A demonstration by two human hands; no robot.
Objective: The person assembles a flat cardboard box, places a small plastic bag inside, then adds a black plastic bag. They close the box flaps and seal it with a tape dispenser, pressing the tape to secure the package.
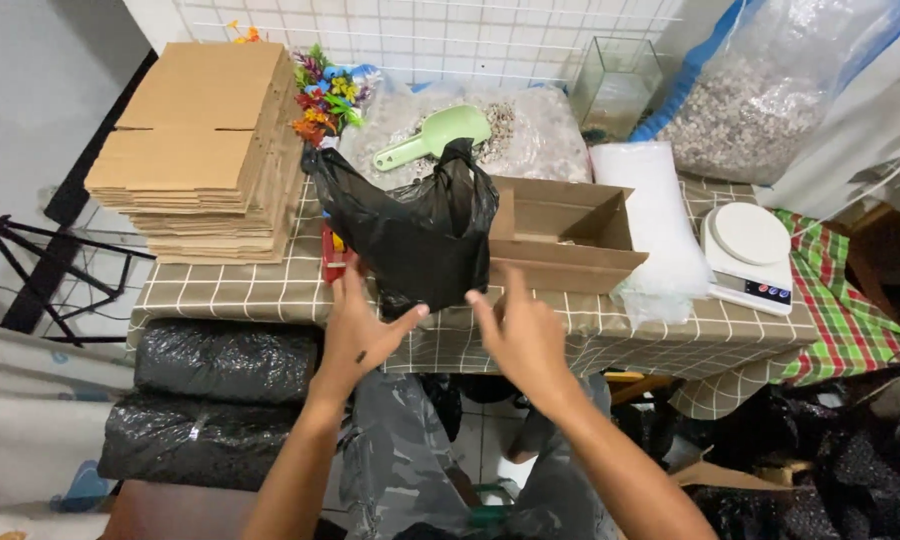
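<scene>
Left hand (pixel 355 325) and right hand (pixel 520 330) both spread open, gripping nothing, fingertips just at the base of a filled black plastic bag (pixel 420 235) standing at the table's (pixel 270 290) front edge. Bag looks loaded but untied, not yet in the open brown cardboard box (pixel 565 235) beside it; white kitchen scale (pixel 750 255) further right.

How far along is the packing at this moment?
Done: the black plastic bag stands filled on the table, handles up. In hand: the left hand and right hand are open at its base. Left: the open cardboard box beside it looks empty; a stack of flat cartons waits unfolded.
</scene>
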